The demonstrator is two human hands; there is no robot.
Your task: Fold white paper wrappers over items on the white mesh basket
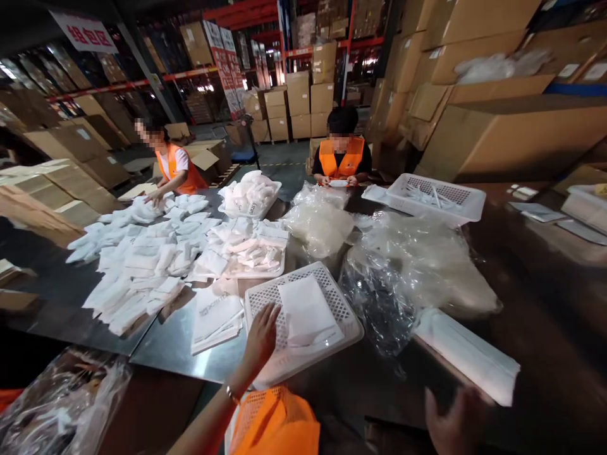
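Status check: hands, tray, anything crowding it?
Left hand flat on white tray, open. Right hand low, near long white pack, grip unclear. Plastic bags crowd tray.

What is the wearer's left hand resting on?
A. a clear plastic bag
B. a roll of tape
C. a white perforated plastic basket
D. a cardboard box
C: the left hand lies flat on the white perforated basket, beside a white packet lying inside it.

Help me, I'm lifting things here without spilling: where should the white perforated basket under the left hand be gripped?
Probably by the white perforated basket's raised rim, on its two long sides, coming from above. It lies flat and shallow with white pouches loose inside; the left hand already rests on its near-left edge.
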